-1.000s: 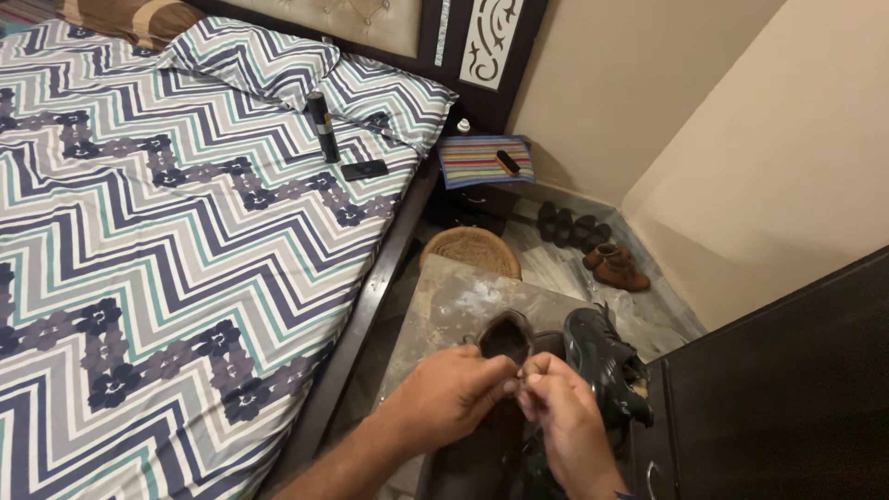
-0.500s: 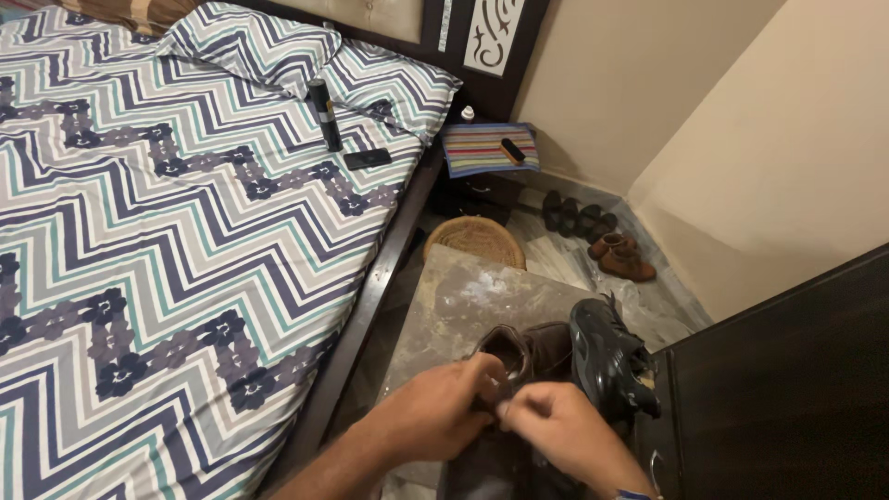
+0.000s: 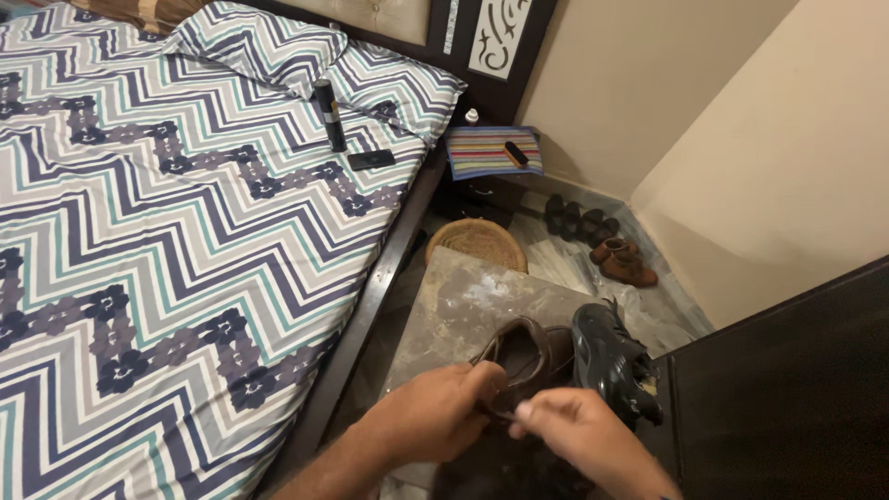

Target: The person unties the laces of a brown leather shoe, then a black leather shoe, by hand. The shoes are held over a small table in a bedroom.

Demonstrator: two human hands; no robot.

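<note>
1. On a worn grey stone-topped table [image 3: 463, 306] beside the bed sits a dark brown leather shoe [image 3: 532, 356].
2. Left hand [image 3: 435, 412] fingers curl, gripping its opening rim.
3. Right hand [image 3: 579, 431] fingertips pinch together just beside it; what they pinch cannot be told.
4. A black sports shoe [image 3: 611, 366] touches its right side.

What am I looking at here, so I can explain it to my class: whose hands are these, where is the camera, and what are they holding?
The camera sits on a person's head and looks down, so the two bare hands are their own. The left hand and right hand both grip a brown shoe at its opening. A black shoe lies beside it on a worn grey board. To the left is a bed with a zigzag sheet, a dark bottle and a phone on it.
</note>
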